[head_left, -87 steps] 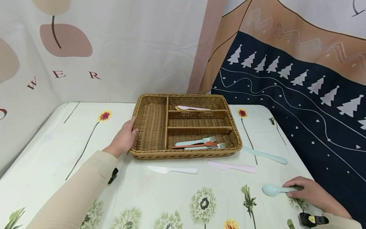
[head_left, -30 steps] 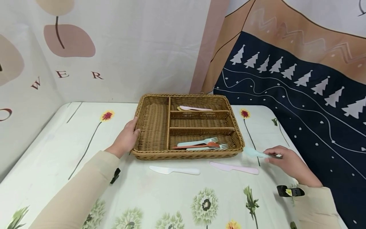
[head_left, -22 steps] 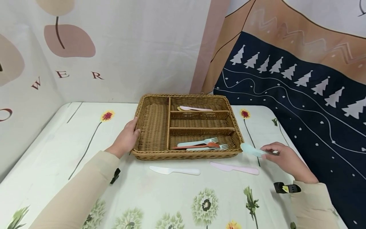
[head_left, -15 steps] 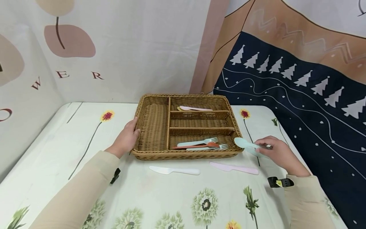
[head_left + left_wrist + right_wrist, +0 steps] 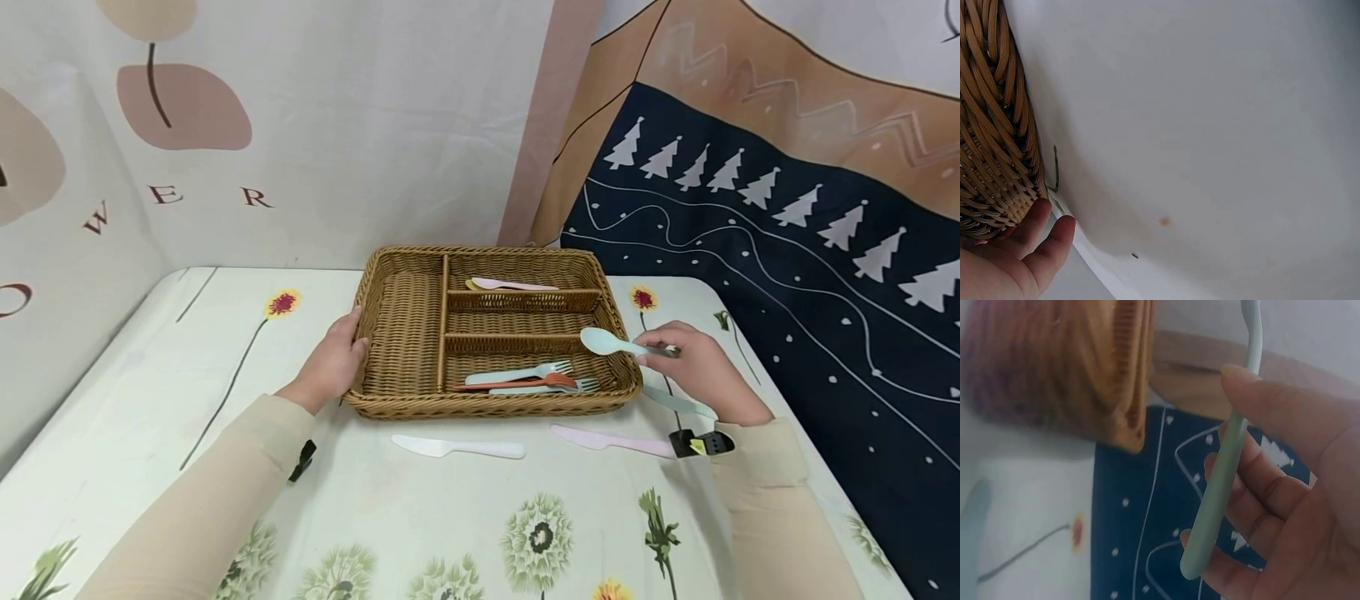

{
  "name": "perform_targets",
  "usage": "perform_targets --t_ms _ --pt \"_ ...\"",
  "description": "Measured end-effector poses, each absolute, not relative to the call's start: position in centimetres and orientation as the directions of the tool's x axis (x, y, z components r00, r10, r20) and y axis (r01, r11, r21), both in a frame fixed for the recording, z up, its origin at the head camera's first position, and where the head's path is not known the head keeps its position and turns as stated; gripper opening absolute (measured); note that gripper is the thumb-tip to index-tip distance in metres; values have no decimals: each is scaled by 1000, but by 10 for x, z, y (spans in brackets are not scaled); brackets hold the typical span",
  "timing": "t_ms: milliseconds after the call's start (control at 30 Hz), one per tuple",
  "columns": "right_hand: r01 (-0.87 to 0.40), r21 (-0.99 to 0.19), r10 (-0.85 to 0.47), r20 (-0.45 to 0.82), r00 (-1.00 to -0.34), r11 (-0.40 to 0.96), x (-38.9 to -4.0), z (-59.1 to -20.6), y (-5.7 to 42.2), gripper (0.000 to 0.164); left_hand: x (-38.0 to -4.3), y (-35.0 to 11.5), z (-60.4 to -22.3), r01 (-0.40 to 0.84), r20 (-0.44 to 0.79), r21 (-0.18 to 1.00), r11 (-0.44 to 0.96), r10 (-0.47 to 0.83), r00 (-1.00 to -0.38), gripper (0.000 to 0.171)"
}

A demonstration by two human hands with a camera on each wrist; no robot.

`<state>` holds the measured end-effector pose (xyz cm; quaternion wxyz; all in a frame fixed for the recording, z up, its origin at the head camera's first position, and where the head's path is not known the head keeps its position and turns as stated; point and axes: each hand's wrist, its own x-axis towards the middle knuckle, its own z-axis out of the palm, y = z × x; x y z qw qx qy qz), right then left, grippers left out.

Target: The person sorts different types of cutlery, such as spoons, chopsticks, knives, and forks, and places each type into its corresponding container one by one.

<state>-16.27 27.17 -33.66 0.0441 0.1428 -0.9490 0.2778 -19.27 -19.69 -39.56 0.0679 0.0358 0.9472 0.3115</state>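
Observation:
A wicker cutlery basket (image 5: 401, 333) with several compartments stands on the table. My left hand (image 5: 327, 367) holds its left wall, thumb at the rim; the left wrist view shows fingers against the outer weave. My right hand (image 5: 701, 371) pinches a light blue spoon (image 5: 600, 341) by its handle, the bowl over the basket's right side, above the front compartment. In the right wrist view, thumb and fingers are on the spoon handle (image 5: 1217, 500). Light blue forks (image 5: 517, 372) and an orange fork (image 5: 510, 382) lie in that front compartment. Pink and yellow cutlery (image 5: 513, 285) lies in the back one.
On the tablecloth before the basket lie a white knife (image 5: 457, 447) and a pink knife (image 5: 607, 438), its handle end partly covered by the right wrist strap (image 5: 701, 443). A light blue knife (image 5: 678, 402) lies right of the basket, partly under the right arm.
My right hand has lifted the light blue spoon from the table's right front and carried it left and away from me, over the basket's right rim. My left hand has stayed on the basket.

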Motion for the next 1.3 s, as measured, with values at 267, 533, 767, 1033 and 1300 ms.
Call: perform_targets --t_ms 267,533,767,1033,1300 --pt "-278 -526 -264 103 -959 804 -180 -321 250 25 -192 -197 -394 23 -107 595 804 107 -988 59" --pt "-296 -537 -294 92 -951 790 -201 -313 232 19 -191 -196 -393 19 -113 601 799 108 -988 59" --pt "-319 -545 -328 84 -941 776 -214 -310 218 15 -193 -197 -394 22 -111 605 796 112 -988 59" --pt "-295 -551 -322 49 -945 781 -229 -307 206 18 -193 -198 -396 28 -106 610 792 117 -987 60" --pt "-304 -545 -348 24 -937 781 -246 -304 192 18 -193 -198 -398 25 -104 605 796 110 -988 59"
